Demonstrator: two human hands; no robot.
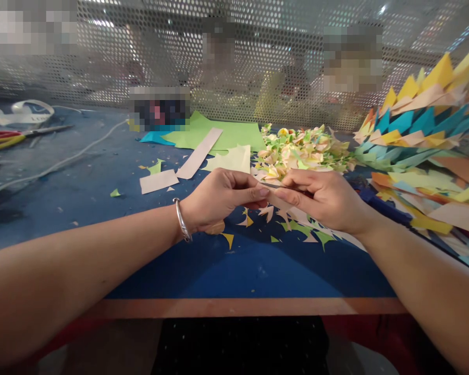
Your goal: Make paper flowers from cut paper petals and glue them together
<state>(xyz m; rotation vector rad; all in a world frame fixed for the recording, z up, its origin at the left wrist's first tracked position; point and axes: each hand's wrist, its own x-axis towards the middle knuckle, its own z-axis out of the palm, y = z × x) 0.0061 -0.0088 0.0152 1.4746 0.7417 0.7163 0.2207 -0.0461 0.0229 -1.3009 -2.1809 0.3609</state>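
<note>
Bare forearms (89, 255) cross the wooden edge (234, 308); left hand (229, 195) and right hand (326, 198) pinch a thin greyish strip (272, 185), perhaps paper, with blue tabletop (250, 273) spreading below.

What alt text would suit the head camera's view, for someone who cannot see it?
A person's left hand and right hand pinch a thin strip above a blue table. Paper scraps lie below; a heap of small paper pieces sits just beyond.
</note>
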